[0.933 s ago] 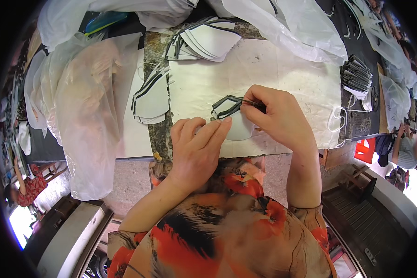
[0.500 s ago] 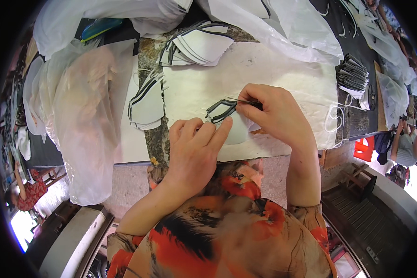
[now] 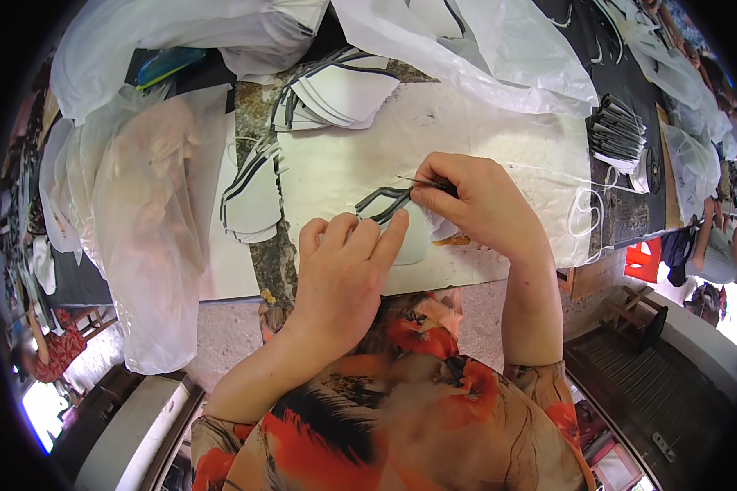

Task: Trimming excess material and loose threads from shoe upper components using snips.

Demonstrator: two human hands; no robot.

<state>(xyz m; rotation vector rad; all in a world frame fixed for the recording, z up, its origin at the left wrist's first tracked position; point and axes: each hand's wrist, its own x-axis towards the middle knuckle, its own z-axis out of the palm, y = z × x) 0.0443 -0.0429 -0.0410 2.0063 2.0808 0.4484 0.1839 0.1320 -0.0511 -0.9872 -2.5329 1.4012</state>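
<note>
A white curved panel (image 3: 413,243) with raised black edging strips (image 3: 373,200) lies in front of me on the pale work sheet. My left hand (image 3: 344,262) rests on its near left part, fingers stretched forward and the index fingertip pressing beside the black strip. My right hand (image 3: 475,196) is closed round a small dark tool (image 3: 442,186) with a thin pointed metal tip, held at the far end of the strips. The tool's exact kind is mostly hidden by the fingers.
Similar black-edged white panels are stacked at the far left (image 3: 336,100) and left (image 3: 252,204). Clear plastic bags (image 3: 151,245) hang over the table's left and far sides. A dark bundle of pieces (image 3: 618,135) and loose white cord (image 3: 588,214) lie to the right.
The view has shifted slightly, so the table things sit a little further left and lower. Both hands keep nearly the same grip and place; the tool tip has moved only slightly.
</note>
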